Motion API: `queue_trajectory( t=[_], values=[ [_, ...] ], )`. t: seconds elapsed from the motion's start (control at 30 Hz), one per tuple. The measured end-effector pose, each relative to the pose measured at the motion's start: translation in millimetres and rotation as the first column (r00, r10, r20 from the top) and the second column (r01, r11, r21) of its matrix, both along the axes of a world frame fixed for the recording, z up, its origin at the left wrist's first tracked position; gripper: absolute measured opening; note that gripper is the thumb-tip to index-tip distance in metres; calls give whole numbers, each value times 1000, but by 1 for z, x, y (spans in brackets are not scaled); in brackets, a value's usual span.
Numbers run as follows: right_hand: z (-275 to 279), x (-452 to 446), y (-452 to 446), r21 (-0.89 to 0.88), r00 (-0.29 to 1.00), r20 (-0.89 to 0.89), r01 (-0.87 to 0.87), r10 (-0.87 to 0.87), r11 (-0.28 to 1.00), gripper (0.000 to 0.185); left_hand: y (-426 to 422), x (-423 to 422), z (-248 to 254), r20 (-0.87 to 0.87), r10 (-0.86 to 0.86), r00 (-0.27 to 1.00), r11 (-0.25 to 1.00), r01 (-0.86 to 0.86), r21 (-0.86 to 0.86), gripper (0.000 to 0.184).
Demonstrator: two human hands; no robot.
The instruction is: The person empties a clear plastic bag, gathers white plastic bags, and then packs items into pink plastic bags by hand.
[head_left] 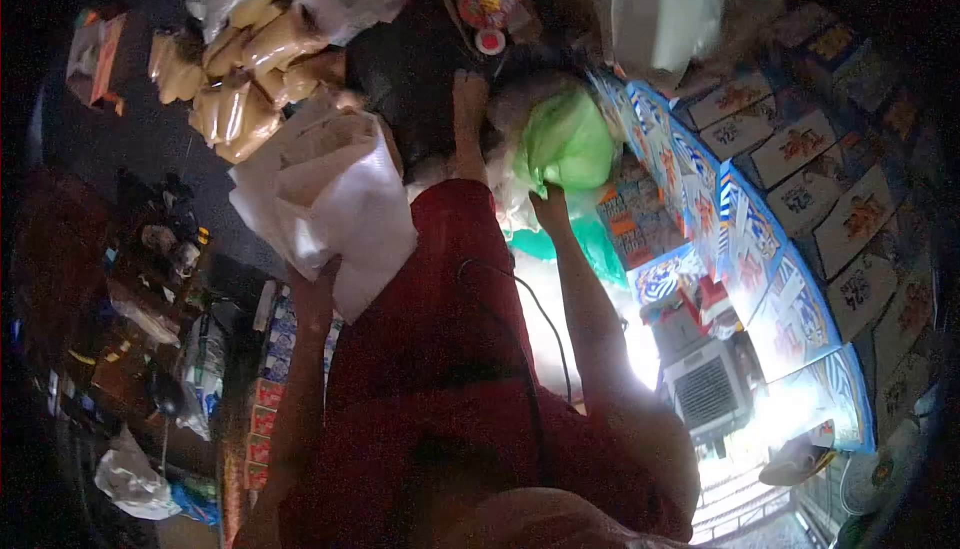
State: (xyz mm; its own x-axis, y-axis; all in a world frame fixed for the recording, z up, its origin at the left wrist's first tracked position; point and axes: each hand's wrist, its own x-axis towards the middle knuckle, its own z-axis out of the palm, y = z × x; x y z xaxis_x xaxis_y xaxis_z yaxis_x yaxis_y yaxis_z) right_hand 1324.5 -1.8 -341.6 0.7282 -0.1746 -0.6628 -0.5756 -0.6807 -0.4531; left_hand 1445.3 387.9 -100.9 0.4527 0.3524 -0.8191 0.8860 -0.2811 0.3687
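My left hand (314, 289) grips the lower edge of a large white plastic bag (345, 189), which looks creased and partly folded; some of the fingers are hidden by it. My right hand (548, 203) is closed on the gathered end of a light green plastic bag (570, 139). The green bag bulges, and what is inside does not show. A darker green plastic sheet or bag (585, 244) lies just beside my right forearm. Between the two bags is my bare foot (468, 99), below the red trousers.
Brown plastic-wrapped packs (240, 84) are heaped at the upper left. A small tray (490, 4) holds colourful items near my foot. Printed cartons (780, 289) line the right side, beside a grey vented appliance (708, 389). A black cable (540, 299) crosses near my leg.
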Motion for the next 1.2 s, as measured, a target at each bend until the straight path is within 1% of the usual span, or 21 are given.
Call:
queue_trajectory(
  t=[0.07,0.1,0.13,0.2,0.27,0.4,0.47,0.5,0.6,0.67,0.7,0.77,0.83,0.87,0.9,0.93,0.97,1.03,1.1,1.17,1.2],
  values=[
    [32,3,2,-22,991,-127,35,-37,999,41,13,-7,0,34,-13,999,1000,12,11,71],
    [19,-31,-8,-49,998,-37,-45,44,998,37,22,-12,-1,48,-44,998,999,43,17,70],
    [11,-50,-18,51,982,-183,60,-50,997,35,32,-16,0,66,-23,998,1000,22,18,70],
    [46,-45,-22,188,910,-381,251,-165,950,30,57,-23,5,97,-289,952,912,243,329,69],
    [81,-35,-21,160,767,-548,487,-333,859,25,86,-28,14,63,-263,963,895,219,389,69],
    [114,-13,-35,145,782,-524,471,-336,870,25,121,-33,48,126,-192,973,900,124,417,69],
    [87,-26,-58,251,945,-303,201,-120,947,25,132,-41,60,225,-90,970,919,-7,395,65],
    [116,9,-38,163,914,-349,278,-208,947,26,136,-43,65,233,-80,969,919,-19,395,65],
    [109,32,-39,205,988,-21,-143,151,968,29,151,-60,69,246,-163,956,874,24,486,61],
    [177,95,15,-38,959,59,-274,276,961,36,157,-58,70,224,-168,960,891,50,451,60],
    [184,106,32,-139,855,381,-323,352,936,39,159,-54,68,193,-179,965,905,84,417,59],
    [230,151,85,-39,840,354,-426,411,904,51,158,-31,64,156,-309,938,901,236,363,61],
    [229,177,116,-142,694,496,-529,522,837,52,146,-15,72,115,-458,881,836,383,394,63],
    [243,191,136,-117,651,548,-562,526,818,52,133,9,100,36,-422,906,887,404,224,66],
    [279,212,164,-122,669,522,-556,530,822,54,147,-7,57,262,-612,746,776,504,379,68],
    [286,230,177,7,693,552,-560,464,828,62,135,5,82,286,-680,676,717,531,451,68],
    [300,245,195,-9,668,572,-575,476,818,62,133,11,87,214,-715,665,690,625,365,68],
    [334,263,240,-113,448,673,-723,588,681,71,129,15,75,177,-862,475,499,733,463,74],
    [368,277,283,-17,380,652,-858,656,513,73,122,19,77,144,-922,360,387,841,377,78],
    [344,270,312,-205,203,663,-876,720,436,71,109,13,70,-24,-987,156,133,902,411,77],
    [335,267,323,-196,217,540,-907,813,373,72,107,11,78,29,-995,96,99,891,443,77]
  ],
)
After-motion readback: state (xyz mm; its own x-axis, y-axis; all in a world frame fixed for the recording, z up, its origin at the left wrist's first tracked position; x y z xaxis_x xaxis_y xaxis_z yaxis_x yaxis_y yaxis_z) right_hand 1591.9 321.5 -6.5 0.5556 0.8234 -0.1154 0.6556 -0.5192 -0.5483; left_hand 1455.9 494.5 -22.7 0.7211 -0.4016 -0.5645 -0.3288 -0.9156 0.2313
